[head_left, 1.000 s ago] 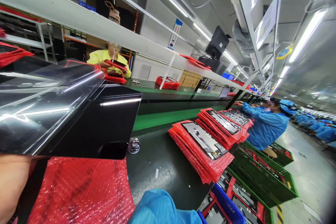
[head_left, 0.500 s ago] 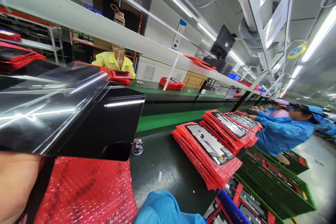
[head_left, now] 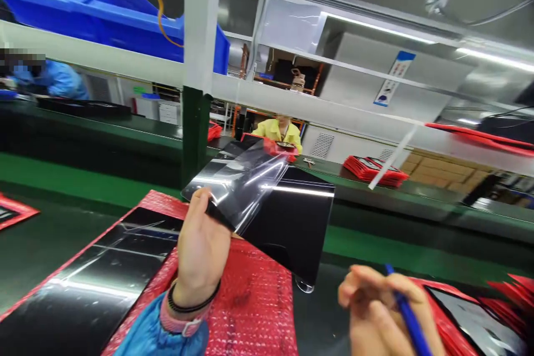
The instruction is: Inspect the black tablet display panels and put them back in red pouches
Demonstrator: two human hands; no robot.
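Observation:
My left hand (head_left: 204, 250) grips the near edge of a glossy black screen panel (head_left: 292, 222), raised and tilted above the bench. A clear film (head_left: 250, 183) lies loose and folded over the panel's left part. Off to the right, my right hand (head_left: 375, 311) is closed around a blue pen (head_left: 409, 317), apart from the panel. Beneath the panel lies a red bubble-wrap bag (head_left: 258, 300). A second glossy black panel (head_left: 112, 261) rests on red bubble wrap at the left.
Red-wrapped parts (head_left: 471, 311) lie at the right, with another red sheet (head_left: 16, 211) at far left. A white and green post (head_left: 195, 122) rises behind the bench, and blue bins (head_left: 104, 16) sit on the shelf. Across the bench is a person in yellow (head_left: 278, 129).
The view has swung left, bringing the second panel and the post into sight. My right hand with the pen now shows. The held panel appears farther away, with my left hand still on it.

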